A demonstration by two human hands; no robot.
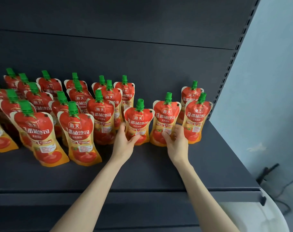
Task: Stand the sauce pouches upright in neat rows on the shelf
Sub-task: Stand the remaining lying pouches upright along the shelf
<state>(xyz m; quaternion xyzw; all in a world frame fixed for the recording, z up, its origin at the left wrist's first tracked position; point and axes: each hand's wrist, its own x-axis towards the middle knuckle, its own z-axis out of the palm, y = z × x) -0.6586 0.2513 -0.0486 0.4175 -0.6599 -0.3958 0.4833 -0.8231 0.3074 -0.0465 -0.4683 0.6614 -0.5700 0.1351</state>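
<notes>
pouches [137,121] in left hand [124,141], right hand [176,142]

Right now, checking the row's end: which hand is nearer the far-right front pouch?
Right. The right hand sits just left of that pouch; the left hand grips another pouch farther left.

It looks like a shop; the dark metal shelf [159,173] has a slotted upright [230,64]. Many identical sauce pouches [79,131] stand on it in rows.

left hand [124,142] bare | right hand [177,144] bare | forearms [92,186] bare, slender
</notes>
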